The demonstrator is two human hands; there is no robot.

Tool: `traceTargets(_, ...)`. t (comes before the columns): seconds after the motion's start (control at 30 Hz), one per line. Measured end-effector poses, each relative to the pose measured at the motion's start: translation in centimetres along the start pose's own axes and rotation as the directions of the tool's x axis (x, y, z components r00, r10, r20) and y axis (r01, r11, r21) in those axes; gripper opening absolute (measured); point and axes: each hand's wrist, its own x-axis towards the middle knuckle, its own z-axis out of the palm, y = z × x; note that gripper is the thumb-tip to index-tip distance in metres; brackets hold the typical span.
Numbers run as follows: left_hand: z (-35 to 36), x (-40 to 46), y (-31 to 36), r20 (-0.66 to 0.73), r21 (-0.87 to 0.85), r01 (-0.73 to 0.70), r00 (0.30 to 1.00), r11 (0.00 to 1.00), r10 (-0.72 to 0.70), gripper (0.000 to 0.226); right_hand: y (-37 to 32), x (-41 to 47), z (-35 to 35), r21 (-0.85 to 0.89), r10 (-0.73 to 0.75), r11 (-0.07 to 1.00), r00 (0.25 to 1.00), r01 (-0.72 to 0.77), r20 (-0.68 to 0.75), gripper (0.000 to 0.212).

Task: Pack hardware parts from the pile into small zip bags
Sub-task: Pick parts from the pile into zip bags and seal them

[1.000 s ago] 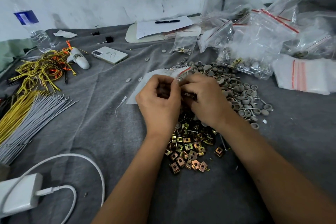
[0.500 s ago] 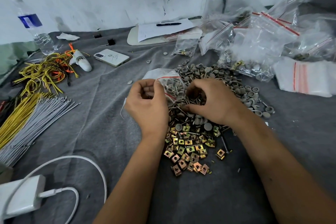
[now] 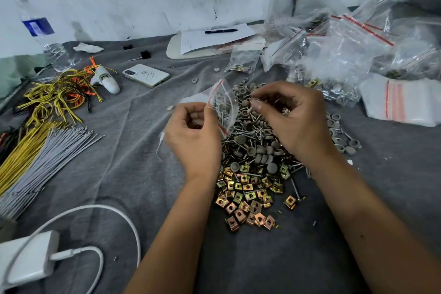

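Blue bottle label (image 3: 38,26) shows writing, perhaps; too blurred to read.

cloth (image 3: 119,150) grey | clips (image 3: 245,196) gold | zip bag (image 3: 224,105) clear, red stripe | wires (image 3: 21,153) yellow

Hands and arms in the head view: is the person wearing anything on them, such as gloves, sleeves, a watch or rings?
Nothing worn that shows. The left hand and the right hand are bare, without gloves, and no ring is visible on the fingers that show. Both forearms are bare from the wrist to the bottom edge of the frame: no sleeve, watch, strap or bracelet. Fingernails are short and unpainted where visible.
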Motion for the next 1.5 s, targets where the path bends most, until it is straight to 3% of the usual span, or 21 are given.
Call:
traceTargets(0.07, 0.2, -0.4, 0.2, 0.073, 0.01, -0.035, 0.997, 0.999, 0.034, 0.014, -0.3, -0.2, 0.4, 0.018, -0.05, 0.999, 0.998, 0.051, -0.029, 0.018)
traceTargets(0.17, 0.4, -0.7, 0.3, 0.126, 0.022, -0.065, 0.99, 0.998, 0.062, 0.016, -0.5, -0.8, 1.7, -0.102, -0.118, 0.988, 0.993, 0.12, 0.025, 0.016)
traceTargets(0.37, 0.4, -0.7, 0.3, 0.114, 0.016, -0.064, 0.992, 0.998, 0.062, 0.018, -0.1, -0.8, 2.6, -0.297, -0.168, 0.924, 0.954, 0.239, 0.247, 0.014)
traceTargets(0.43, 0.3, -0.6, 0.2, 0.097, 0.014, -0.046, 0.994, 0.999, 0.044, 0.018, 0.2, -0.5, 2.2, -0.313, -0.172, 0.923, 0.967, 0.224, 0.186, 0.014)
traceTargets(0.57, 0.3, -0.3, -0.1, 0.064, 0.006, -0.01, 0.998, 1.0, 0.009, 0.014, 0.7, 0.1, 0.8, -0.308, -0.122, 0.943, 0.992, 0.123, 0.025, 0.011)
traceTargets(0.63, 0.2, -0.3, -0.1, 0.039, 0.005, 0.003, 0.999, 1.0, -0.004, 0.013, 1.2, 0.2, 0.2, -0.354, -0.026, 0.932, 0.987, 0.081, 0.157, 0.014)
traceTargets(0.7, 0.1, -0.2, -0.1, 0.012, 0.0, 0.015, 1.0, 1.0, -0.015, 0.013, 1.6, 0.0, 0.1, -0.433, 0.084, 0.898, 0.934, 0.081, 0.348, 0.02)
traceTargets(0.77, 0.0, 0.0, -0.1, -0.006, -0.001, 0.026, 1.0, 1.0, -0.026, 0.012, 1.5, -0.1, 0.3, -0.465, 0.136, 0.88, 0.886, 0.098, 0.443, 0.028)
traceTargets(1.03, 0.0, 0.1, -0.2, -0.008, 0.0, 0.03, 1.0, 1.0, -0.03, 0.014, 1.1, -0.1, 0.7, -0.502, 0.117, 0.852, 0.884, 0.145, 0.452, 0.021)
traceTargets(1.2, 0.1, 0.1, -0.2, -0.01, 0.003, 0.033, 0.999, 0.999, -0.033, 0.009, 1.1, 0.1, 0.4, -0.477, 0.075, 0.873, 0.939, 0.1, 0.335, 0.015)
traceTargets(1.33, 0.1, 0.1, -0.3, -0.01, 0.008, 0.028, 1.0, 1.0, -0.028, 0.009, 0.9, 0.0, 0.5, -0.517, 0.159, 0.846, 0.864, 0.13, 0.477, 0.023)
traceTargets(1.5, 0.1, 0.0, -0.3, -0.003, 0.016, 0.021, 1.0, 1.0, -0.021, 0.011, 0.9, -0.1, 0.5, -0.54, 0.157, 0.826, 0.854, 0.161, 0.495, 0.021)
